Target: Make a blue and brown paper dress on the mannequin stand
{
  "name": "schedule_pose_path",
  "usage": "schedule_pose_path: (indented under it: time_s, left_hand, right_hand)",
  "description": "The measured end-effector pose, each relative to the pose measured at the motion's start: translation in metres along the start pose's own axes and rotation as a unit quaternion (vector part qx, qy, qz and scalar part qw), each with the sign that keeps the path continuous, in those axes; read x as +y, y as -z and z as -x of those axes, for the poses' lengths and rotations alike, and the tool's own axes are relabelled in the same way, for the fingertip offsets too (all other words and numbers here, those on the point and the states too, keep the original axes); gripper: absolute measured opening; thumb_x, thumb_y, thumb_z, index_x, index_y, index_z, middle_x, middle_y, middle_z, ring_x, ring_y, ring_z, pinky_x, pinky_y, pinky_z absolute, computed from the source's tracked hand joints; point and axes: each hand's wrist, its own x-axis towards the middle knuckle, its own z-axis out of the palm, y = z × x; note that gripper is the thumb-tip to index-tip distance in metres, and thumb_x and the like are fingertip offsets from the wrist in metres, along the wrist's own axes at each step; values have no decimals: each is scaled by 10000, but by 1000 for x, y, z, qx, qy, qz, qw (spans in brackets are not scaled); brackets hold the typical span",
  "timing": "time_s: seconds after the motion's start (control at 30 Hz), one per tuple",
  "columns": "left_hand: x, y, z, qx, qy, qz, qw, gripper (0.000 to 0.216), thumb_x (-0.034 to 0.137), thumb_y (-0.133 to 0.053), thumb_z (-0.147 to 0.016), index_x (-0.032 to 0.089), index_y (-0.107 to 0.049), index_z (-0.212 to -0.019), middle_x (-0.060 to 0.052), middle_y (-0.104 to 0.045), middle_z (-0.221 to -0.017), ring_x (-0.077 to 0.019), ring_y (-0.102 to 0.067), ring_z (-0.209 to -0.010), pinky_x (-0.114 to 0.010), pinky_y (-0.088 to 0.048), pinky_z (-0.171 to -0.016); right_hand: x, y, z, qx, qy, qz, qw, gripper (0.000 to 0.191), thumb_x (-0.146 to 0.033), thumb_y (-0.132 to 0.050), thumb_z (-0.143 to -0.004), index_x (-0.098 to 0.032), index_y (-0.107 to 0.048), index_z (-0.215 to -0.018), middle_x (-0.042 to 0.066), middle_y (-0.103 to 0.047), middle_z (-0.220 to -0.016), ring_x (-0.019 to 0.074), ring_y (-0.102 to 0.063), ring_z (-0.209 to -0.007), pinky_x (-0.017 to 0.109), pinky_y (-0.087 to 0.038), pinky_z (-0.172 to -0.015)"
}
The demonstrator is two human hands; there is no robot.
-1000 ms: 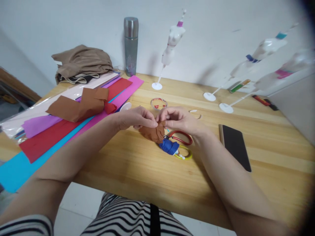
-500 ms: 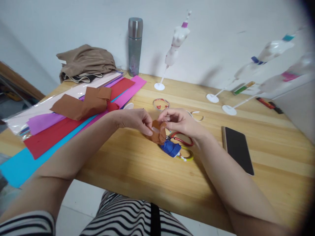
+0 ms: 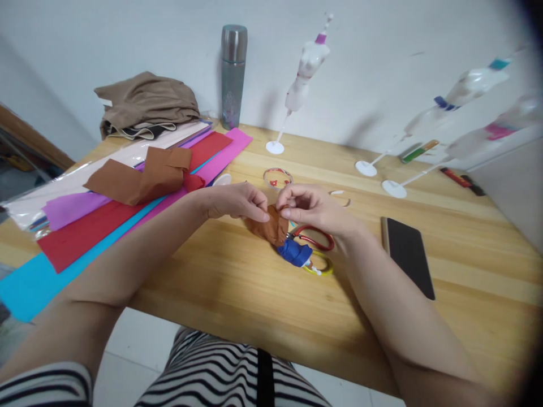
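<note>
Both hands meet over the middle of the wooden table (image 3: 237, 294). My left hand (image 3: 235, 202) and my right hand (image 3: 309, 208) each pinch the top edge of a small piece of brown crepe paper (image 3: 271, 228), fingers pressed together. The brown piece hangs down onto a small blue-wrapped figure (image 3: 294, 252) lying on the table. Scissors with red and yellow handles (image 3: 316, 249) lie just under my right wrist.
Long sheets of coloured paper (image 3: 85, 226) with a folded brown sheet (image 3: 139, 178) cover the left side. A steel flask (image 3: 233, 76) and a white mini mannequin (image 3: 303, 79) stand at the back; more mannequins (image 3: 445, 107) to the right. A black phone (image 3: 407, 254), a tape roll (image 3: 278, 178), a cloth pile (image 3: 146, 104).
The brown paper was lifted and opened between my fingers half a second ago; now it is lowered and pinched together again above the blue figure. The view shifted slightly.
</note>
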Motion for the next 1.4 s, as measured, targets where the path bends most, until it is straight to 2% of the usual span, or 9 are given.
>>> schedule_pose_path:
  time_s: [0.27,0.53,0.63,0.73,0.8,0.9,0.97,1.2,1.4]
  left_hand:
    - [0,1,0,-1,4,33,999,266,294,-803,-660,143,-594,-597,31,-469,-485,-53,-350,-428,-177,-197,-414]
    - [-2,2,-1,44,17,40,998,229,277,-813,-674,138,-634,-645,48,-452,-476,-51,-354,-427,-175,-184,-416]
    - [-4,5,-1,10,9,26,1000,247,311,-851,-621,129,-707,-707,31,-529,-517,-57,-393,-452,-181,-205,-436]
    - [-6,7,-1,-30,1,22,999,218,291,-840,-613,118,-733,-694,-7,-620,-589,-84,-496,-526,-188,-302,-492]
    - [-5,7,-1,-17,-2,24,1000,199,267,-826,-630,114,-698,-620,3,-583,-553,-79,-487,-521,-189,-305,-502]
    - [-4,4,-1,20,0,24,999,309,248,-819,-674,119,-587,-514,50,-419,-453,-35,-341,-434,-188,-185,-455]
    - [-1,3,1,21,12,38,999,363,243,-810,-710,128,-537,-501,67,-362,-431,-21,-272,-404,-190,-130,-432]
    - [6,-5,3,23,29,92,995,364,136,-746,-770,151,-476,-526,80,-347,-401,-21,-284,-352,-160,-149,-372]
    - [8,-9,1,51,35,111,992,352,110,-731,-798,152,-477,-557,85,-353,-398,-20,-294,-336,-140,-149,-351]
  right_hand:
    - [6,5,-1,-10,24,3,1000,263,-426,-759,-800,-199,-626,-802,-44,-507,-637,108,-419,-574,263,-305,-547]
    - [6,10,1,0,24,-9,1000,272,-418,-782,-778,-197,-624,-782,-50,-519,-617,91,-422,-536,258,-305,-519]
    - [6,11,1,7,24,-4,1000,271,-419,-779,-782,-195,-628,-783,-47,-522,-615,95,-427,-539,261,-312,-519]
    - [5,12,1,17,23,10,1000,282,-435,-784,-779,-201,-627,-767,-38,-517,-624,106,-424,-551,270,-311,-513]
    - [4,12,1,17,21,18,999,289,-446,-790,-774,-211,-623,-755,-34,-508,-625,113,-416,-554,279,-310,-511]
    - [2,12,1,16,24,23,999,280,-443,-789,-777,-220,-621,-752,-38,-492,-619,118,-399,-553,287,-306,-517]
    - [2,12,1,17,28,25,999,269,-431,-782,-788,-218,-619,-756,-42,-489,-618,116,-394,-554,286,-307,-528]
    - [0,12,-1,18,45,38,998,295,-434,-756,-816,-198,-594,-743,-58,-472,-599,93,-378,-534,273,-315,-535]
    - [-3,8,-3,18,49,62,997,307,-464,-739,-832,-201,-603,-753,-30,-541,-640,110,-436,-567,286,-376,-555]
